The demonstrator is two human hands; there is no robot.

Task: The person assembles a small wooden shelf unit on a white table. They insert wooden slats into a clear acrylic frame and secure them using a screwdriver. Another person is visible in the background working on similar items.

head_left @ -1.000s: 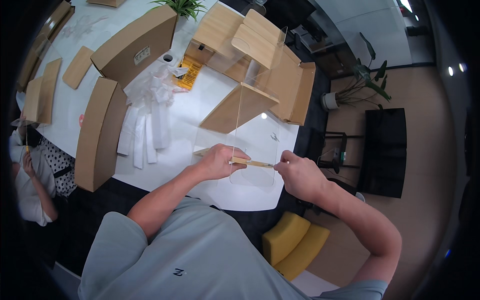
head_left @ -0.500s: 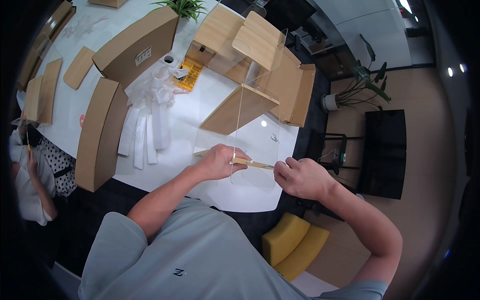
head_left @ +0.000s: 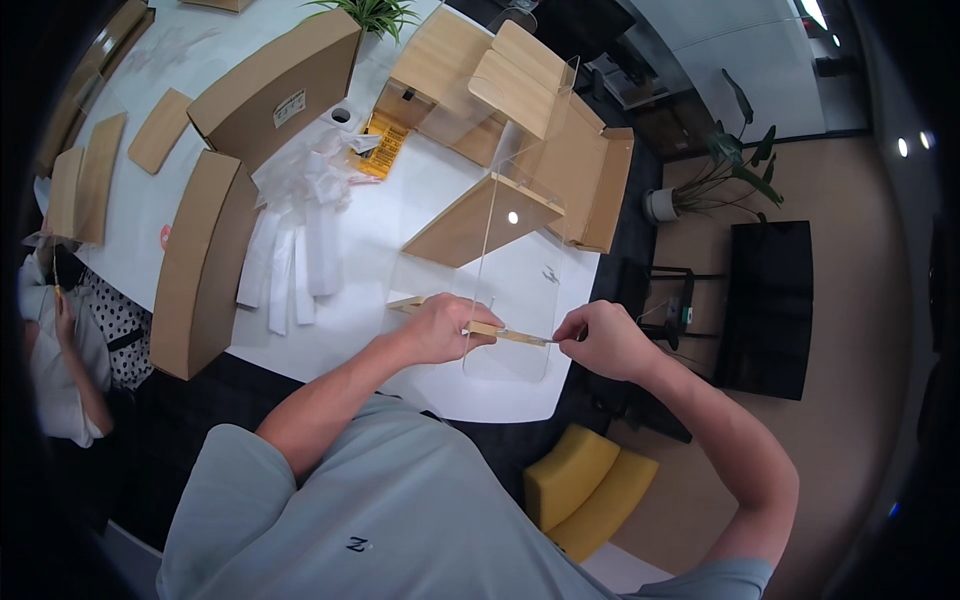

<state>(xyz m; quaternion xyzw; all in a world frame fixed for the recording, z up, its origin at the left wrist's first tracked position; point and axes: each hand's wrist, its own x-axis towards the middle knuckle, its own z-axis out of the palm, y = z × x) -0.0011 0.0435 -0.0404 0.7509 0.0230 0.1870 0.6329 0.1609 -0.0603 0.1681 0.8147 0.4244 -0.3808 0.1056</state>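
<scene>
you have a clear panel point(head_left: 517, 285) that looks like smooth, glossy plastic; the slanted board point(head_left: 475, 226) looks like matt wood, the left carton point(head_left: 203, 265) matt cardboard, your shirt point(head_left: 400, 500) cloth.

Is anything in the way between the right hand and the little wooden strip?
Nothing that I can see: the right hand pinches a thin piece at the right end of the wooden strip.
</scene>
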